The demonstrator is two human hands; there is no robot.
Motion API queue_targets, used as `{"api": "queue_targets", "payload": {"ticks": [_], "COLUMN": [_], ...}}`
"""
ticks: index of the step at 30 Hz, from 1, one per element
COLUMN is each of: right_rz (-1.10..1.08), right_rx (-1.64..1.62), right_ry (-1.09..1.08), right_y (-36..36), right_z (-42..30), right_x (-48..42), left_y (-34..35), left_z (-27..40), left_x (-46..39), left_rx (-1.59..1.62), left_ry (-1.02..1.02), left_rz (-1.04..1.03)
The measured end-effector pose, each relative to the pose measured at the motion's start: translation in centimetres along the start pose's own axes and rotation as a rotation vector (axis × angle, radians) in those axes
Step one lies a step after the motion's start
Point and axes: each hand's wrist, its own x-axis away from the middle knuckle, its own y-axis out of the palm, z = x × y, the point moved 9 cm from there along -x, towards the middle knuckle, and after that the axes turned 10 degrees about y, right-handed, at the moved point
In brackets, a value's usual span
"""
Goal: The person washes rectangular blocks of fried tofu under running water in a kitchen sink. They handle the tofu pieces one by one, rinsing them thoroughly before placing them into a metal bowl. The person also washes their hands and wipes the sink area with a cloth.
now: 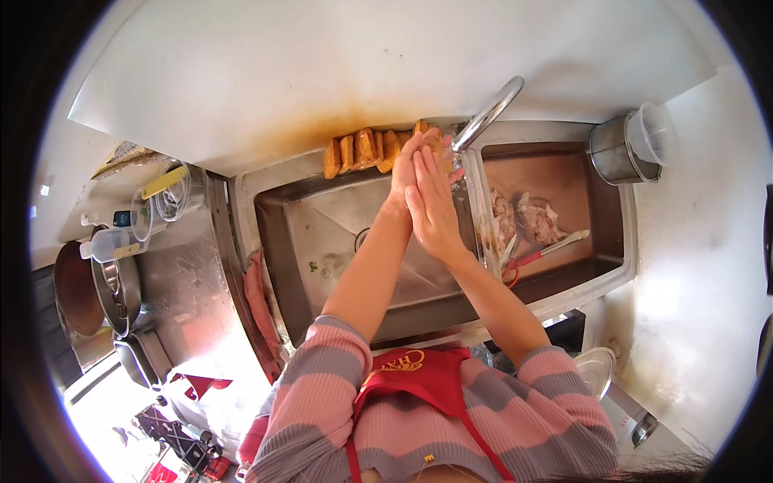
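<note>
My left hand (pixel 406 169) and my right hand (pixel 433 208) are pressed palm to palm below the mouth of a curved chrome faucet (pixel 489 115). Wet-looking skin shows on both, and neither hand visibly holds anything. The left fingers are partly hidden behind the right ones. Beneath my forearms lies a stainless steel sink basin (pixel 326 223) with small green scraps on its bottom. Just beyond my fingertips, a row of orange-brown blocks (pixel 365 148) lines the back ledge; their material is unclear.
In the right basin (pixel 561 166), pieces of raw meat (pixel 539 217) lie near a long red-handled tool (pixel 531 258). A metal bucket (pixel 616 154) and clear plastic tub (pixel 651 136) stand at its far corner. A reddish cloth (pixel 258 296) hangs left, beside a steel counter (pixel 187 265) with a plastic bottle (pixel 118 244).
</note>
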Motion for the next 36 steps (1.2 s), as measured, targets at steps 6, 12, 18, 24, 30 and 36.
{"api": "queue_targets", "payload": {"ticks": [6,12,18,24,30,36], "right_rz": [-0.124,0.245,0.039,0.253,0.174,0.313], "right_rx": [0.187,0.357,0.096,-0.387,-0.467,-0.415], "right_ry": [0.295,-0.151,0.35,0.147,0.488,0.365], "right_y": [-0.9,-0.8,-1.6,-2.2,-2.1,-2.7], "right_z": [7.1,1.5,5.5,6.0,8.9,4.6], "right_x": [-4.0,-0.3,-4.9,-3.3,-2.7,-0.3], "left_y": [0.6,-0.8,-0.3,1.4,1.6,1.1], "left_z": [-1.8,-1.0,0.0,1.7,2.5,7.1], "left_x": [2.2,1.7,1.4,2.1,2.9,0.3], "left_rx": [0.035,0.01,-0.064,0.29,-0.354,-1.141], "left_ry": [-0.086,-0.154,-0.033,0.031,0.373,0.351], "left_rz": [0.046,0.085,0.06,-0.066,-0.026,0.273]}}
